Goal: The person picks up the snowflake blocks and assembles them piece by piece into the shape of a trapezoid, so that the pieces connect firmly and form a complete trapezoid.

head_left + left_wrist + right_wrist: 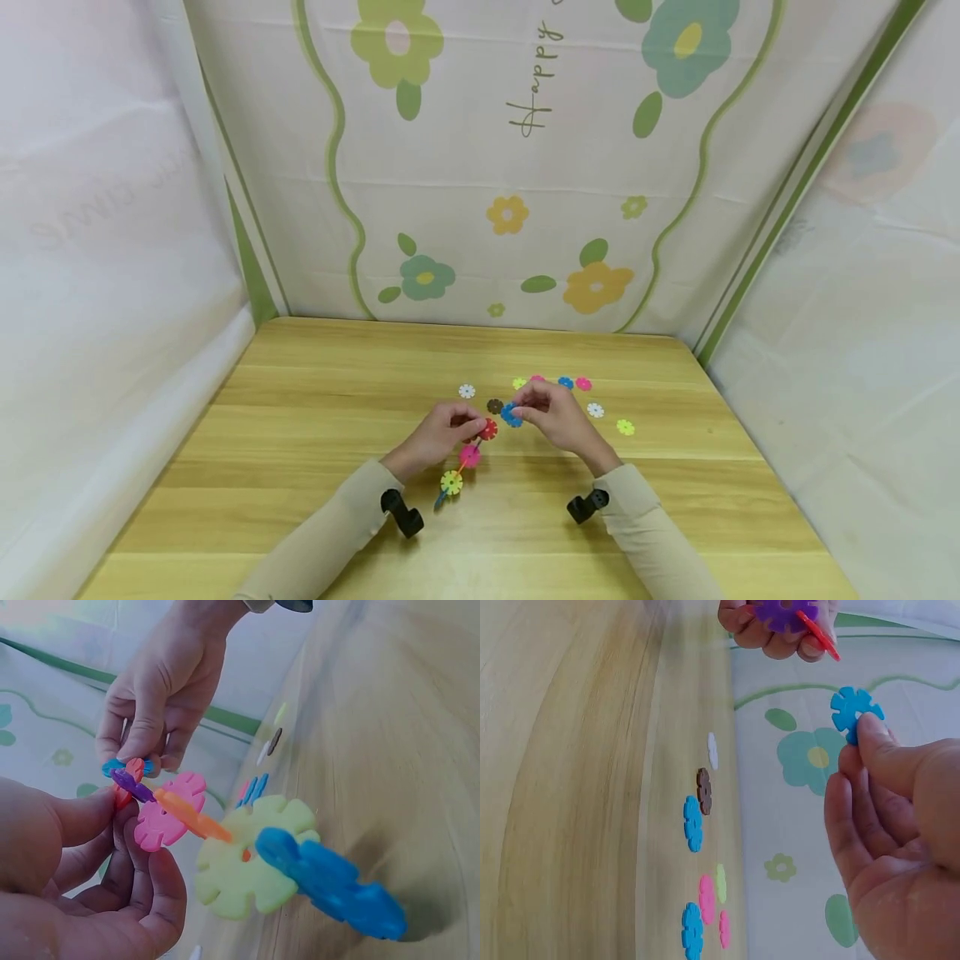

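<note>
Left hand (433,437): gripping 1 multicoloured chain (470,456) of flower-shaped plastic discs by its red end (491,429), long axis slanting left toward desk's (225,467) near edge. Right hand (559,418): pinching 1 blue flower-shaped plastic disc (847,712), right of red end, apart.

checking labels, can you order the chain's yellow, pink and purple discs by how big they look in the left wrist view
1. yellow disc
2. pink disc
3. purple disc
Yellow is nearest the camera, purple nearly edge-on; true sizes may match.
</note>
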A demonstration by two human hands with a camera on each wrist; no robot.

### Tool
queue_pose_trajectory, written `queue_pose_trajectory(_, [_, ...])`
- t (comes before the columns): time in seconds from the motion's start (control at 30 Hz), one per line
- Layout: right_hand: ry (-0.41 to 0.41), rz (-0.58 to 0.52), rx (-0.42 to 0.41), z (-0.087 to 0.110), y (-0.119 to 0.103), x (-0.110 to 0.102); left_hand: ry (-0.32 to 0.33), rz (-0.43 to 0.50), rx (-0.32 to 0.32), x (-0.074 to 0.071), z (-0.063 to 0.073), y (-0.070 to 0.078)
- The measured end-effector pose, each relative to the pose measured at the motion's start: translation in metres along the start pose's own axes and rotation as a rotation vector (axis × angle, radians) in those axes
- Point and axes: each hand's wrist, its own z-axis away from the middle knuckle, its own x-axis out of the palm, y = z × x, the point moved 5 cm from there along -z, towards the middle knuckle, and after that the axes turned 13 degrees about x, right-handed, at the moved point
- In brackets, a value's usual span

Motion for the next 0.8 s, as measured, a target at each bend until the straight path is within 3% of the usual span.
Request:
queue_pose_trajectory(0.23, [-0.032,-0.010,-0.111,0.003,-0.008,0.005,-0.021,0.013,0.014,0.002,0.001,0.003])
queue_pose_trajectory(0.8, [-0.062,0.002,-0.137,0.001,-0.012,0.009,-0.082,0.021,0.022,0.005,0.000,0.003])
